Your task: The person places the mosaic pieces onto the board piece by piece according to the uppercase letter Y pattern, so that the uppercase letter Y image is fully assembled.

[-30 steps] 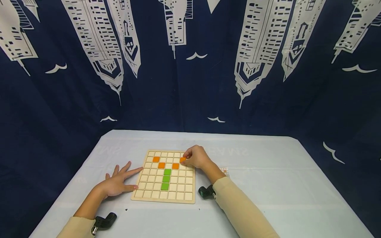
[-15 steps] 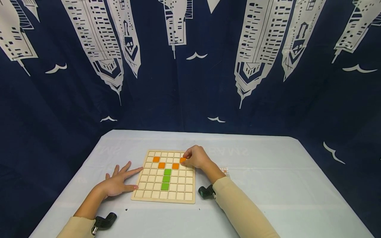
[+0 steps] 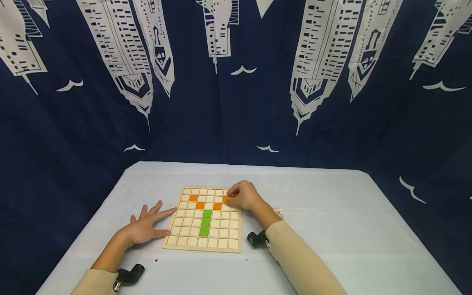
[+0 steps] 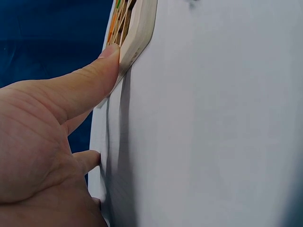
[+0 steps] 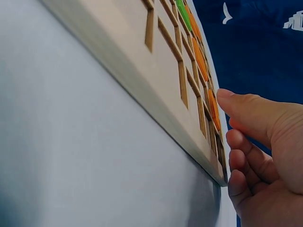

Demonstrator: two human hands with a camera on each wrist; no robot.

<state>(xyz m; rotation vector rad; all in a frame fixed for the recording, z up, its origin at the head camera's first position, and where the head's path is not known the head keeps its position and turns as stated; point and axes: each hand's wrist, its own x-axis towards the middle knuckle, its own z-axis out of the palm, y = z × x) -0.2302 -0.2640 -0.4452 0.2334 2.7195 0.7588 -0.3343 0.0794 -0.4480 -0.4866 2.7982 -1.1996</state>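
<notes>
A square wooden grid board (image 3: 239, 239) lies on the white table, holding pale tiles plus several orange and green ones. My left hand (image 3: 144, 227) spreads its fingers at the board's left side. In the left wrist view its thumb (image 4: 90, 85) rests against the wooden edge. At the board's upper right, my right hand (image 3: 245, 196) has thumb and index finger on either side of an orange tile (image 3: 226, 198), pinching it at its cell. The right wrist view shows that orange tile (image 5: 214, 109) beside the thumb tip, with the other fingers curled.
A small card with an orange grid print (image 3: 278, 212) lies right of the board, partly covered by the right forearm. Dark specks (image 3: 156, 260) dot the white tabletop (image 3: 350, 229). A navy curtain (image 3: 243, 114) with white building prints hangs behind.
Both hands keep practically the same position, and the tiles on the board look unchanged. The right sleeve and wrist camera have shifted very slightly to the right.
</notes>
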